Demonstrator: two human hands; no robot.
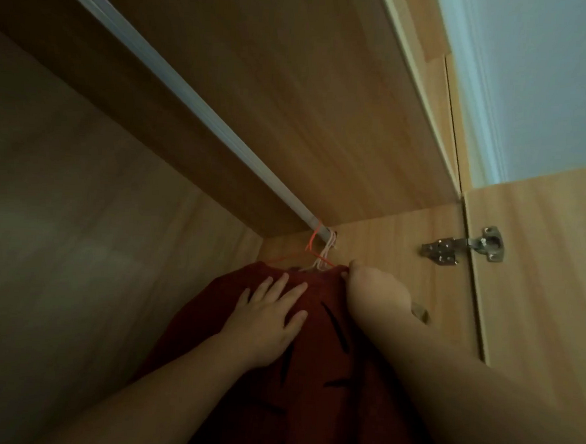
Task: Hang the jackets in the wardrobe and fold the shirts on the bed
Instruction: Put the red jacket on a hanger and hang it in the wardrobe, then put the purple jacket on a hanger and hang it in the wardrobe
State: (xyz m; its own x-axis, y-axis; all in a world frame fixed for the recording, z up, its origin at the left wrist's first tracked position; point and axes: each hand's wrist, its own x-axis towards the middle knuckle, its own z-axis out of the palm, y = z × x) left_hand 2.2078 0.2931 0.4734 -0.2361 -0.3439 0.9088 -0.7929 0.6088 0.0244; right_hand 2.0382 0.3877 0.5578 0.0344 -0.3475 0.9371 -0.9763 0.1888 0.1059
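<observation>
Pressing jacket [313, 425], left fingers [278, 287] spread flat

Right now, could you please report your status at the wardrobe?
Left hand flat on red jacket. Right hand pinching its shoulder. Hangers hooked on rail. Nothing blocking.

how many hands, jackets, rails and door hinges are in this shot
hands: 2 (left hand, right hand)
red jacket: 1
rail: 1
door hinge: 1
total: 5
</observation>
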